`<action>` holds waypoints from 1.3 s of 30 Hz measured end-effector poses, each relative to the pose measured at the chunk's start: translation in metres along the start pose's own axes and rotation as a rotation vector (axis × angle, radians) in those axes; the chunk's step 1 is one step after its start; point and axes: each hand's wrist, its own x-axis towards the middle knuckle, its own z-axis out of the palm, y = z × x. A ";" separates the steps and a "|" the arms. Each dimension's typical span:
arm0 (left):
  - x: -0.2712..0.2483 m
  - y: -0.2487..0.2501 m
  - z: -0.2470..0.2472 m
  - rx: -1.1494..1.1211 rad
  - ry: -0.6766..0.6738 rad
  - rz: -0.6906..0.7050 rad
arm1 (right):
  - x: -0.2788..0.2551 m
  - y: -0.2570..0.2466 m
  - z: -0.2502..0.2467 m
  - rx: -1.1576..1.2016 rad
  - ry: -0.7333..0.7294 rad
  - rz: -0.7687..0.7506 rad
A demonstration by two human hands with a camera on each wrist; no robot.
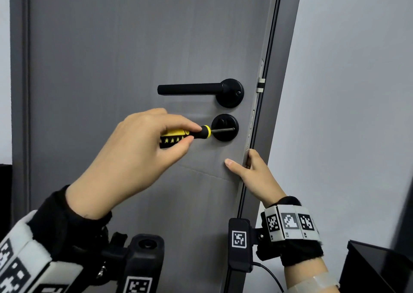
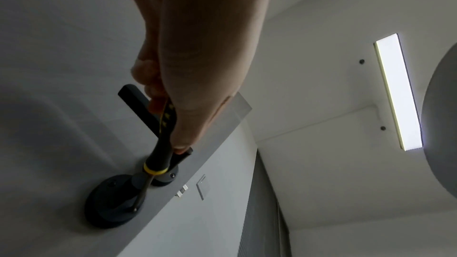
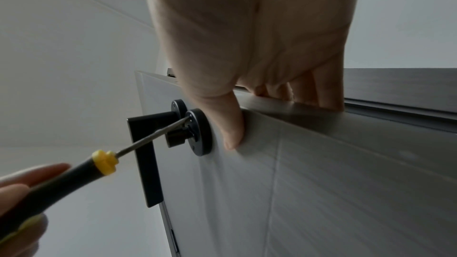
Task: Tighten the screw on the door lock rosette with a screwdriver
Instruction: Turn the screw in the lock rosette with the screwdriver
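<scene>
A round black lock rosette [image 1: 225,136] [image 2: 108,206] [image 3: 201,136] sits on the grey door [image 1: 134,46] below the black lever handle [image 1: 190,89]. My left hand [image 1: 143,149] grips a black and yellow screwdriver [image 1: 185,135] [image 2: 162,144] [image 3: 74,173] by its handle. Its metal shaft lies across the rosette with the tip at the rosette's right side. My right hand [image 1: 250,172] [image 3: 259,65] grips the door's edge below the rosette, thumb flat on the door face, fingers wrapped round the edge.
The door stands ajar beside a pale wall [image 1: 346,114]. A latch plate [image 1: 260,84] shows on the door edge. A dark box [image 1: 380,268] stands low at the right. A ceiling light [image 2: 398,93] glows overhead.
</scene>
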 end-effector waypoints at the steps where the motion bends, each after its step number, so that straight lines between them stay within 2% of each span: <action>1: -0.001 0.001 0.001 -0.037 0.009 -0.051 | 0.000 0.000 0.000 0.008 0.001 -0.002; 7: -0.001 0.003 0.008 -0.224 0.050 -0.393 | 0.000 0.002 0.001 0.039 0.002 0.002; 10: -0.001 0.002 0.005 -0.332 0.017 -0.455 | 0.000 0.003 0.001 0.038 0.000 -0.002; 15: 0.001 0.006 0.001 -0.570 0.073 -0.459 | -0.001 0.001 0.001 0.029 0.011 -0.002; 19: 0.001 0.014 0.004 -0.628 0.032 -0.443 | -0.002 0.000 0.001 0.017 0.012 -0.013; 24: 0.000 0.018 0.012 -0.519 0.099 -0.319 | -0.002 0.000 0.000 0.015 0.006 -0.019; 29: 0.004 0.017 0.007 -0.343 0.014 -0.194 | 0.001 0.004 0.000 0.003 0.004 -0.008; 32: 0.004 0.018 0.009 -0.300 -0.006 -0.175 | 0.003 0.005 0.000 -0.008 0.009 -0.008; 37: 0.006 0.016 0.016 -0.419 0.085 -0.237 | 0.003 0.005 0.000 -0.003 0.004 -0.008; 39: 0.006 0.017 0.015 -0.391 0.081 -0.214 | 0.003 0.005 0.000 -0.010 0.006 -0.012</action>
